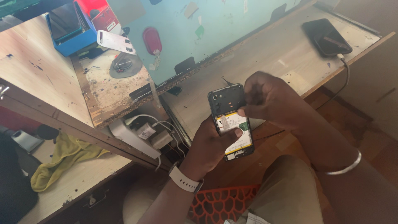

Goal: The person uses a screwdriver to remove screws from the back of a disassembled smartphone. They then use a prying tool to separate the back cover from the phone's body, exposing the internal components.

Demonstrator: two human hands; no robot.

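An opened smartphone [229,103] with its back cover off shows a white and yellow battery [240,143] and a dark circuit section. My left hand [211,143] grips it from below and the left, thumb lying across the battery. A white watch [184,180] sits on that wrist. My right hand [269,99] is at the phone's upper right edge, fingertips pinched against the frame beside the battery top. A silver bangle [346,166] circles my right wrist.
A black phone [327,37] lies at the far right of the wooden bench, cable attached. A blue box [70,29], white phone cover [116,41], red oval piece [152,40] and round disc [124,64] sit at the back left. A power strip [137,137], yellow cloth [62,159], orange crate [224,203].
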